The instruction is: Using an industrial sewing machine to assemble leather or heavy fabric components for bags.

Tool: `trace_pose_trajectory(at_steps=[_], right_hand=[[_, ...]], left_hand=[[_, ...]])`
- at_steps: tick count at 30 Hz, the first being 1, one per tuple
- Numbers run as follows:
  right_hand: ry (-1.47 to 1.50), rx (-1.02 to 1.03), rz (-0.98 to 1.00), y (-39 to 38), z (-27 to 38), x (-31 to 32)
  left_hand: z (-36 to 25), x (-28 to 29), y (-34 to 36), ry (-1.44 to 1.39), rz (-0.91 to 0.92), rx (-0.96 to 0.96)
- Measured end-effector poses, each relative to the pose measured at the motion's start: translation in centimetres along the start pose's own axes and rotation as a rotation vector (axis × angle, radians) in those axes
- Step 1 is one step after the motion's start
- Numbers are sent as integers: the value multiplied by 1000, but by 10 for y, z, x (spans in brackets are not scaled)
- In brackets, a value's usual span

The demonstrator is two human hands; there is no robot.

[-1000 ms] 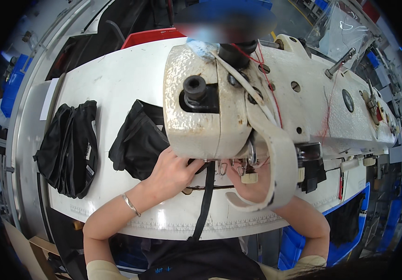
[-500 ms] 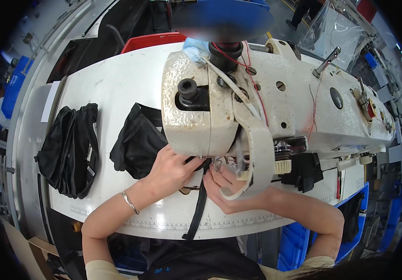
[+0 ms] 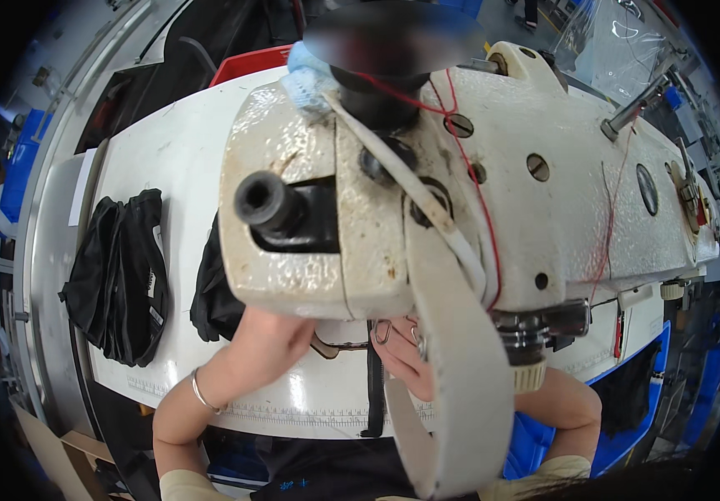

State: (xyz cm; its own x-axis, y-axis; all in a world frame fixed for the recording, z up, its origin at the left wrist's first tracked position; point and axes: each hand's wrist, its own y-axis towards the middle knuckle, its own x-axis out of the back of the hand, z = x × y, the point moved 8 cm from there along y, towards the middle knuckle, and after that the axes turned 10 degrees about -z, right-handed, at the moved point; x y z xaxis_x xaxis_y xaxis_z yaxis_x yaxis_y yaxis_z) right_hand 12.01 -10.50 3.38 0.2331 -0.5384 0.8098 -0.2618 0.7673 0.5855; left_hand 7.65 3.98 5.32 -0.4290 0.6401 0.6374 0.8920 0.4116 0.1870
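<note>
A white sewing machine [image 3: 310, 267] fills the middle of the head view and hides much of the work under its head. My left hand [image 3: 276, 334] reaches beneath the machine head beside black fabric [image 3: 212, 292]; its fingers are out of sight. A narrow black strap [image 3: 375, 384] runs down from under the machine toward the table's near edge. Against the strap's right side is my right hand [image 3: 402, 364], its fingers bent and pressed together. The fingertips and part of that hand are hidden by the machine and its curved white arm [image 3: 469, 401].
Folded black fabric pieces [image 3: 118, 284] lie at the left of the white table [image 3: 185, 150]. A printed ruler scale [image 3: 285, 415] follows its near edge. Blue bins [image 3: 652, 392] stand at the right, and a red bin [image 3: 251, 63] at the far side.
The view has come closer to the machine, which looks larger and covers more of both hands. My left fingers, partly visible before, are now hidden. The strap's lower end has swung right.
</note>
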Motion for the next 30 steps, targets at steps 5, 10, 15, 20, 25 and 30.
trace_pose_trajectory(at_steps=[5, 10, 15, 20, 25, 30], right_hand=[[-60, 54, 174, -1, 7, -13], [160, -38, -43, 4, 1, 0], [140, 15, -37, 1, 4, 0], [-9, 77, -205, 6, 10, 2], [189, -305, -96, 6, -22, -14], [-17, -149, 175, -1, -21, -21]], left_hand=[[-37, -30, -34, 413, -90, -593], [-35, -42, -47, 605, -99, -700], [-38, -40, -42, 559, -91, -683], [-34, -42, -39, 490, -86, -629], [-12, -40, -21, 321, 54, -510], [-16, -26, 10, 336, 129, -277]])
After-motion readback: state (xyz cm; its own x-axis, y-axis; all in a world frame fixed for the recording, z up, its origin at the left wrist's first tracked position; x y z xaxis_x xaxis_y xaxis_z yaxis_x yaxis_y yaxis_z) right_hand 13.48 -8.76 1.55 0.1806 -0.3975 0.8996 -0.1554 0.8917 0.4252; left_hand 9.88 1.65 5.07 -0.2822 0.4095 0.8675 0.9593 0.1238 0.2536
